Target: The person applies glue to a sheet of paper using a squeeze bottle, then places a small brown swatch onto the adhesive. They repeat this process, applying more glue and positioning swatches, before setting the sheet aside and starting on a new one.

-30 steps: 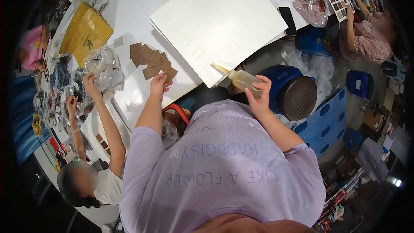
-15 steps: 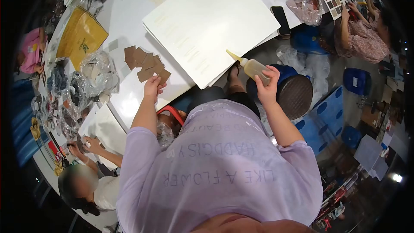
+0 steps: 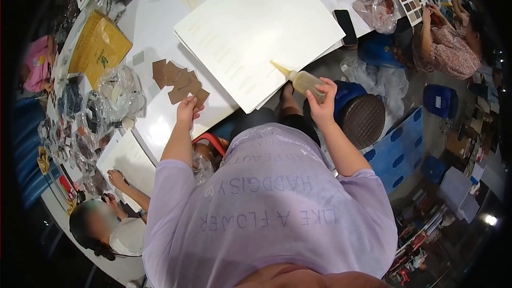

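Note:
My right hand (image 3: 323, 105) is wrapped round a clear squeeze bottle (image 3: 308, 84) of yellowish liquid. Its long yellow nozzle tilts down over the near right part of a stack of large white sheets (image 3: 261, 26). Faint pale streaks run along the left side of the top sheet. At the left, my left hand (image 3: 188, 112) has its fingers closed at the near edge of a loose pile of brown square swatches (image 3: 178, 80). What those fingers hold, if anything, is too small to make out.
A yellow spiral notebook (image 3: 101, 45) and clear plastic bags (image 3: 120, 90) lie to the left. A black phone (image 3: 345, 26) rests by the sheets' right corner. Round brown stool (image 3: 364, 120) stands at my right. Co-workers sit at lower left and upper right.
My right hand has moved the squeeze bottle left, bringing its nozzle further in over the top sheet. My left hand stays by the swatches. The lower-left co-worker's hands have moved.

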{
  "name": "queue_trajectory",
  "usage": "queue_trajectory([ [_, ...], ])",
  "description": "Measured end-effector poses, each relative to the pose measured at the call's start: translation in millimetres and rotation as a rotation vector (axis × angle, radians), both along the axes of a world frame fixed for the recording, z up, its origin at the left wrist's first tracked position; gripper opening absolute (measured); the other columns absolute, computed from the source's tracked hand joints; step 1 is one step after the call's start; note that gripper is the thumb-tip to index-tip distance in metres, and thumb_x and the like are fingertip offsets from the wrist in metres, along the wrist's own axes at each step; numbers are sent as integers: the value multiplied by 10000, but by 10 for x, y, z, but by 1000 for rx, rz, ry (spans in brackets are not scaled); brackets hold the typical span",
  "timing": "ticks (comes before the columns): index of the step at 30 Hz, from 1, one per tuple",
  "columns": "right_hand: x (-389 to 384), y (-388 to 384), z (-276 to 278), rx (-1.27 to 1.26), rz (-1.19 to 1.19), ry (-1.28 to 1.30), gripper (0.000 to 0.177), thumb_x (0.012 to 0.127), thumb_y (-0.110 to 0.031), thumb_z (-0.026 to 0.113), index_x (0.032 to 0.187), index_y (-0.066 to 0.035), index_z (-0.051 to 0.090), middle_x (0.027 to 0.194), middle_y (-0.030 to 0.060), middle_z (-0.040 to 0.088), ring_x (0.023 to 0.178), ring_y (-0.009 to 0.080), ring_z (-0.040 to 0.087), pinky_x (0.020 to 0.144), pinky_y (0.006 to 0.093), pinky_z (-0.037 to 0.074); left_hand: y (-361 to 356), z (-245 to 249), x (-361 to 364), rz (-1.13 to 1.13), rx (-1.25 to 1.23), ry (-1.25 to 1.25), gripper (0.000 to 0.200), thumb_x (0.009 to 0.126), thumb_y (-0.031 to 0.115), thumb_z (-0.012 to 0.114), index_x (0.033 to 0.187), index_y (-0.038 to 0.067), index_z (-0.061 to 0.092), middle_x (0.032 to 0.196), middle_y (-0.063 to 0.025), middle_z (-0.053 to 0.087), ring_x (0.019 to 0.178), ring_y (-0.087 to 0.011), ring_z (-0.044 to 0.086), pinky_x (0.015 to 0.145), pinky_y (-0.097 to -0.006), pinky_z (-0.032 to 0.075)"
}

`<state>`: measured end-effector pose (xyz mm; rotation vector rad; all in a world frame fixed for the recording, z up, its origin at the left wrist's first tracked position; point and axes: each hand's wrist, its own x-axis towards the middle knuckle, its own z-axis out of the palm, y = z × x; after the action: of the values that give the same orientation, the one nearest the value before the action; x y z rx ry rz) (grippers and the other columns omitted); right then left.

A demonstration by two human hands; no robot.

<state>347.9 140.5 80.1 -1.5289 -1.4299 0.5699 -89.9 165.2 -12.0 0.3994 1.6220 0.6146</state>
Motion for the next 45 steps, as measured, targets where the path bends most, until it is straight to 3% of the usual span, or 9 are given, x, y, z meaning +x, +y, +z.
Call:
queue_trajectory([
  [4,-73,-44,54,-89,120,129,329,775,-47,689,1006,-96,460,1210,154,409,1092,253,448,930,362,373,1,-20,-12,-1,2,1,197,903,228,564,1054,103,536,911,-22,654,737,-120,660,472,-198,423],
  [8,-233,200,184,-173,-82,674,337,761,-47,690,1015,-91,472,1173,163,428,1089,293,442,937,388,374,5,-8,-28,0,-8,-7,197,903,228,566,1055,106,538,909,-23,655,734,-121,660,465,-196,422],
  [12,-197,329,21,11,-25,23,335,757,-45,692,1008,-87,475,1164,172,425,1081,310,442,933,388,376,16,-17,-27,-9,-6,-16,193,902,228,568,1053,111,540,910,-21,655,728,-114,659,459,-190,422],
  [20,-303,318,-85,-72,-30,378,337,754,-53,691,1005,-74,467,1159,180,428,1082,304,441,935,386,369,29,15,-16,-7,-23,-16,141,910,228,556,1012,134,529,900,-11,642,720,-113,652,442,-193,419],
  [24,-318,498,-34,22,-46,-64,350,738,-49,701,997,-73,468,1155,181,431,1084,316,440,938,397,368,-3,-73,-52,-13,-2,1,189,904,235,564,1047,114,542,907,-20,652,728,-113,660,469,-193,429],
  [28,-396,417,42,-46,121,83,343,742,-44,697,993,-83,468,1164,178,429,1078,306,445,931,406,374,21,45,-1,-18,-38,19,150,914,230,546,1028,134,530,917,-9,645,745,-123,653,470,-203,421],
  [32,-561,580,161,-215,-96,720,352,754,-11,677,1025,-81,464,1175,169,423,1080,300,443,935,391,375,19,36,-9,-16,-35,5,166,916,220,540,1050,124,530,918,-13,646,743,-124,653,464,-200,418],
  [36,-472,819,-78,15,-53,89,371,735,-4,684,1028,-65,465,1160,172,427,1098,302,429,950,382,360,22,32,-14,-12,-24,-11,158,912,221,547,1034,121,535,908,-18,656,732,-120,660,473,-199,432],
  [45,-674,925,8,7,-59,202,355,731,-4,681,1008,-67,468,1121,175,430,1100,315,426,947,390,365,33,17,-30,-14,-36,-7,155,907,221,559,1023,122,533,925,-26,655,734,-124,665,489,-210,443],
])
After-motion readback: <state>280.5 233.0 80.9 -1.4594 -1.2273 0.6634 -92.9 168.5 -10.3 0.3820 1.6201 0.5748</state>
